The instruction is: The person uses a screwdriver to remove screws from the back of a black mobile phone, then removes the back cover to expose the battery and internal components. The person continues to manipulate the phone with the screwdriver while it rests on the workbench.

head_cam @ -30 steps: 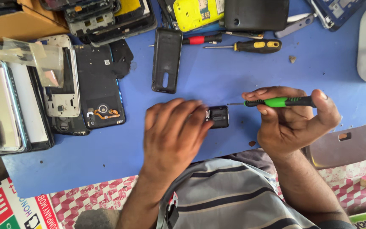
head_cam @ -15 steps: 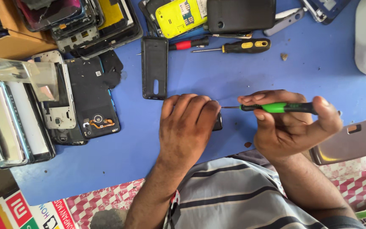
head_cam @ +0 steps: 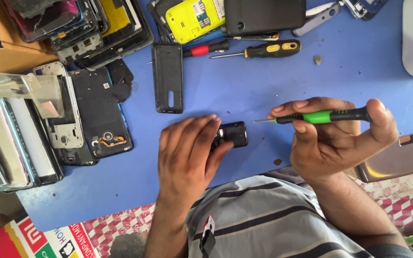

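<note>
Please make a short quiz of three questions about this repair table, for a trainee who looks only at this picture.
1. True or false: the right hand holds a screwdriver with a green handle.
2. What does the left hand press on the blue table?
A. a yellow phone
B. a small black phone part
C. a red screwdriver
3. Fill in: the metal tip of the held screwdriver points toward the person's ____ side.

Key
1. True.
2. B. The fingers cover its left end.
3. Left; the tip is in the air, apart from the black part.
</note>
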